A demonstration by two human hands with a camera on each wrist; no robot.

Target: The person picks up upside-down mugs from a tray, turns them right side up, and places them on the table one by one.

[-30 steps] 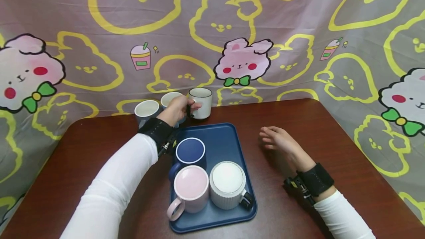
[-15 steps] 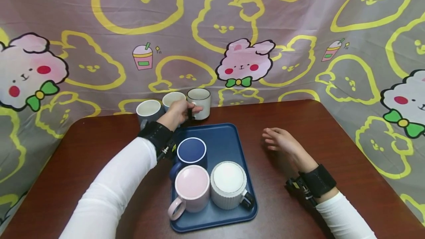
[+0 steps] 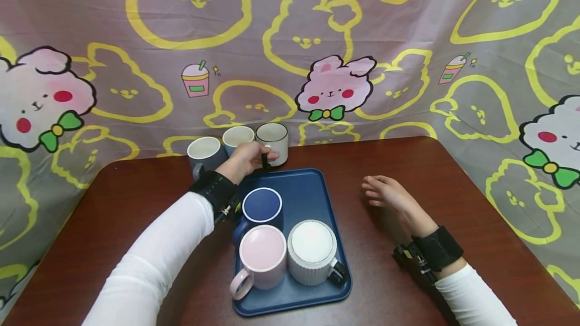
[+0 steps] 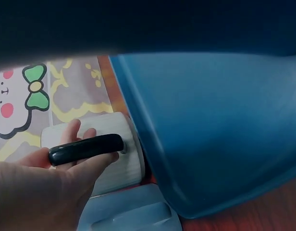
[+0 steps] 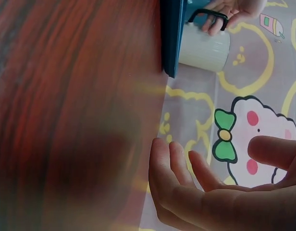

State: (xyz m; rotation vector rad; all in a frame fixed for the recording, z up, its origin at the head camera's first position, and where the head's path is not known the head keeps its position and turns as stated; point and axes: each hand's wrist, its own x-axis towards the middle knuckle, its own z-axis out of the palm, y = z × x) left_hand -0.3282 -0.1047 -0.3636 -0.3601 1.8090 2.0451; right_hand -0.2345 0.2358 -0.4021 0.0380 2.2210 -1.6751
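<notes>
Your left hand (image 3: 246,159) has its fingers bent through and around the black handle (image 4: 85,149) of the white mug (image 3: 278,146), with little slack; taking the mug there makes sense, since the loop faces that hand and the body sits just past your fingertips on their right, close to the patterned cloth (image 3: 399,19). The mug is upright beyond the far edge of the blue tray (image 3: 301,190); whether its base bears on the desk (image 3: 376,255) you cannot tell. Just beyond your left hand and partly hidden by it is the pale blue mug (image 4: 131,207), and to that hand's left the dark grey mug (image 3: 206,155), both mouth-up with handles turned your way, probably for an easy grasp. Nearer you than your left hand, on the tray, the navy mug (image 3: 262,206), pink mug (image 3: 263,250) and ribbed mug (image 3: 311,253) look turned mouth-down; their handles point outward, which likely lets the bodies sit close. Your right hand (image 3: 390,196) is to the right of the tray, its fingers loosely bent, thumb apart, holding nothing; one hand seems enough for that handle.
</notes>
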